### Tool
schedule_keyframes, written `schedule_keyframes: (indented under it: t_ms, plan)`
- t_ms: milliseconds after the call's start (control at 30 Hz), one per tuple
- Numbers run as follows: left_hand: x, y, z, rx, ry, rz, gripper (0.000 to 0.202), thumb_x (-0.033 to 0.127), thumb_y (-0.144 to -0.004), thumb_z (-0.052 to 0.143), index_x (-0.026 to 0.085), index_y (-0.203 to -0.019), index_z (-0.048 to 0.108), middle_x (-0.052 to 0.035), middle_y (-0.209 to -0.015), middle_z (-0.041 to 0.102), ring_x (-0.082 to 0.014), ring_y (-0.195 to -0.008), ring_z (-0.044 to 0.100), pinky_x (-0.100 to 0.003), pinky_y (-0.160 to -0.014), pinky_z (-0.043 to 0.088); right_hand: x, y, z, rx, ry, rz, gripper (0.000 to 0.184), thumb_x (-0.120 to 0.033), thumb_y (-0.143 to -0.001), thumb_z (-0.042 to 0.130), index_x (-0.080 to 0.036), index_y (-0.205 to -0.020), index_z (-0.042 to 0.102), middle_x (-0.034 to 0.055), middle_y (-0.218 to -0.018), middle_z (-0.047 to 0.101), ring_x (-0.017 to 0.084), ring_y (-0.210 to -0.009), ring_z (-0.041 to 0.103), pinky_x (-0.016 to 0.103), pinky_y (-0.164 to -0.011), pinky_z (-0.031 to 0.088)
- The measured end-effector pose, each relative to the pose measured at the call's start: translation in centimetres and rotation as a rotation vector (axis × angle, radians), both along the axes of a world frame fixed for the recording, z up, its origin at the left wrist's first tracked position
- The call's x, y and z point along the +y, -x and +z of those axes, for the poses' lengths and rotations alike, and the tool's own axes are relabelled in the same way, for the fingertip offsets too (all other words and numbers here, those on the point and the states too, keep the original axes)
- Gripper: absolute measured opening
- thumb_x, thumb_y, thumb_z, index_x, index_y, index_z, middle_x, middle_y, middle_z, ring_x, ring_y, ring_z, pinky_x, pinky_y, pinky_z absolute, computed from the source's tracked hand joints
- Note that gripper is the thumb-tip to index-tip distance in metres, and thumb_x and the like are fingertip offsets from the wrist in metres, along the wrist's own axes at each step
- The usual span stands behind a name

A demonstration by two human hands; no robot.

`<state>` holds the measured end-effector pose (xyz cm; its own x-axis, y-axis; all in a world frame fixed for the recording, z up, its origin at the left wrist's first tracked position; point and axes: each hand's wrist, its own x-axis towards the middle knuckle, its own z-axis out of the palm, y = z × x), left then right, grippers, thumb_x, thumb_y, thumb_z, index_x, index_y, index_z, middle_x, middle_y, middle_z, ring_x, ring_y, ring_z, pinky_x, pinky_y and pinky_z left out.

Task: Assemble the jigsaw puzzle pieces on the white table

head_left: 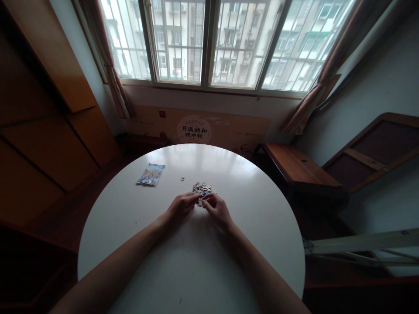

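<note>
On the tabletop [258,213], jigsaw pieces [204,188] heaped against my left fingers [192,197] and right fingers [211,197], both curled narrow; can't tell if gripping. Likely light, stiff card; pinch edges.

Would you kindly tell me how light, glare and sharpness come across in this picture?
Head view: windows partly washed out, lower corners dark; head view: pale glare on the far side of the white table, soft shadow by the left hand and right hand; head view: window frames fan outward, suggesting wide-angle distortion, and the piled small pieces are hard to tell apart.
</note>
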<state>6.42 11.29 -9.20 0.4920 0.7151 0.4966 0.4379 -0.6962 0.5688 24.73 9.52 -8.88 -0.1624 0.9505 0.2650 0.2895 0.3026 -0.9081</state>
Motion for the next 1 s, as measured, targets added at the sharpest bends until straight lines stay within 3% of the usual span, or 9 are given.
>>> schedule_keyframes:
  t_ms: [1000]
  plan:
    - [-0.42, -0.22, 0.61, -0.008, 0.025, -0.019, 0.031, 0.012, -0.084, 0.045, 0.018, -0.108, 0.064, -0.0049, -0.082, 0.064, -0.0116, -0.071, 0.059, -0.021, -0.066, 0.046, -0.29, 0.05, 0.17, -0.006, -0.009, -0.014, 0.020, -0.037, -0.075, 0.061, -0.018, -0.079, 0.057, 0.0010, -0.062, 0.062, 0.013, -0.055, 0.055, 0.023, -0.052, 0.042]
